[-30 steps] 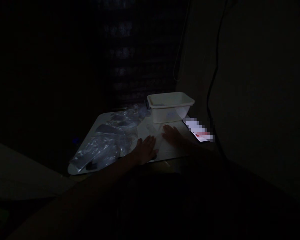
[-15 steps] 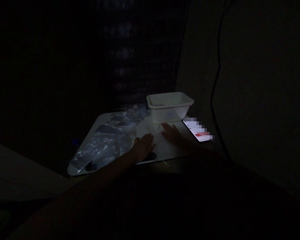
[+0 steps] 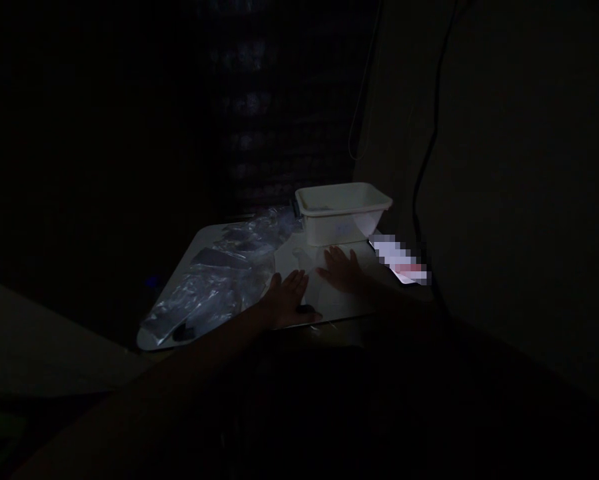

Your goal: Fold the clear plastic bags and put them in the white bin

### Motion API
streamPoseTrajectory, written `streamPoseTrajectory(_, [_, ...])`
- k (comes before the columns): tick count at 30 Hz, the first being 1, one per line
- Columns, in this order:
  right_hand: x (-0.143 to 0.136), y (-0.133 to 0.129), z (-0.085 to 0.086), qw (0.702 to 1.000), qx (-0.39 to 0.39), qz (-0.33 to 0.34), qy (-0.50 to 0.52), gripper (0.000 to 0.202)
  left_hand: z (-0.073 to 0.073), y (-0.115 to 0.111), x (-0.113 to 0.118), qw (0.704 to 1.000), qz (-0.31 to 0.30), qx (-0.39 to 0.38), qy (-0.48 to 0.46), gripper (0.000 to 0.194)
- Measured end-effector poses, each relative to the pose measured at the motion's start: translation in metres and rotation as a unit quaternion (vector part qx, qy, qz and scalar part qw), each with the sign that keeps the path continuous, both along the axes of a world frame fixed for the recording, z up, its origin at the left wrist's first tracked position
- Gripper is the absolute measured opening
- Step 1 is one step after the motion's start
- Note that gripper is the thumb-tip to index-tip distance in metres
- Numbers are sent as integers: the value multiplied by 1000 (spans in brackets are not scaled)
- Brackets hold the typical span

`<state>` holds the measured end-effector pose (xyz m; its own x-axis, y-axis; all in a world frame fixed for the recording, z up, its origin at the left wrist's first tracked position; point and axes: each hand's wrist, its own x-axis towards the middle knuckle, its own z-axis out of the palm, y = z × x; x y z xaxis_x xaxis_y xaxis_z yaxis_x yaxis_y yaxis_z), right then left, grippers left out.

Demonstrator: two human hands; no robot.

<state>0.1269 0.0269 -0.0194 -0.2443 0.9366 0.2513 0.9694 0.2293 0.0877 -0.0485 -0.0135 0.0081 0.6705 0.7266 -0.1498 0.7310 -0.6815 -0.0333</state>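
Observation:
My left hand lies flat near the front edge of a white table, fingers apart and thumb stretched to the right. My right hand rests palm down to its right, with spread fingers, in front of a white plastic tub. A thin clear plastic sheet or bag, faint in the dim light, lies between and under the hands. Neither hand grips anything that I can see. Left of my left hand, crinkled clear plastic bags are spread over the table.
A lit phone lies at the table's right edge, beside the tub. A dark cable hangs along the wall on the right. Dark slots show in the table's front edge. The surroundings are very dark.
My left thumb has stretched out to the right, over the dark slot at the table edge. My right hand's fingers are spread wider. The view has shifted slightly.

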Motion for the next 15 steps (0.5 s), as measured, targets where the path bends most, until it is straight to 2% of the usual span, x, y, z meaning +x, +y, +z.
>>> streamPoseTrajectory(5, [3, 6, 8, 998, 28, -47, -6, 47, 0, -1, -1, 1000, -2, -2, 0, 87])
streamPoseTrajectory(11, [-6, -2, 17, 1000, 27, -8, 4, 45, -3, -6, -1, 999, -31, -7, -37, 77])
streamPoseTrajectory(15, [-9, -4, 24, 1000, 23, -9, -1, 44, -2, -7, 2, 999, -29, -12, -26, 82])
